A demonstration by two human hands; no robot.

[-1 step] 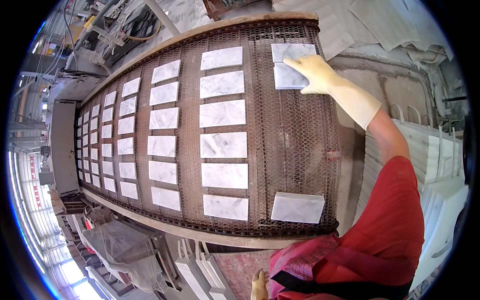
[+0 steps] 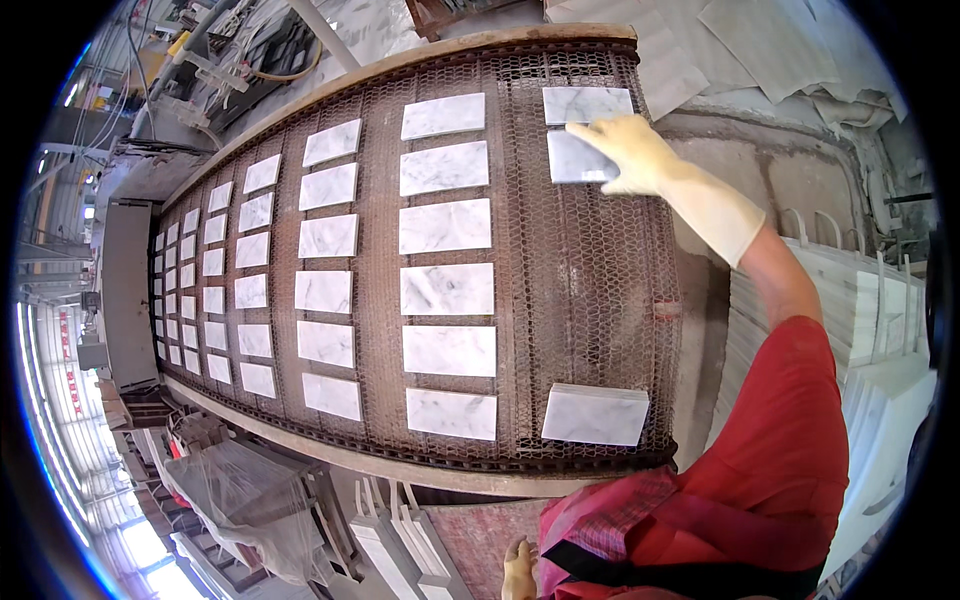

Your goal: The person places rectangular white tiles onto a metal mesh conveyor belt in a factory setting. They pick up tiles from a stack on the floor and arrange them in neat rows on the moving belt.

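— Over the far right end of the mesh conveyor belt, your right hand in its pale yellow glove lies flat, grip spread wide across a white marble tile, pressing on it rather than closed around it.

— And where does that tile sit on the belt?

— In the right-hand column, just beside another tile nearer the belt's far rim. Well apart from both, one lone tile rests near the belt's near edge, same column.

— Your left hand?

— Your left hand shows only as a sliver below the belt's wooden edge, by your red sleeve; I cannot tell its grip. Rows of tiles fill the belt leftward.
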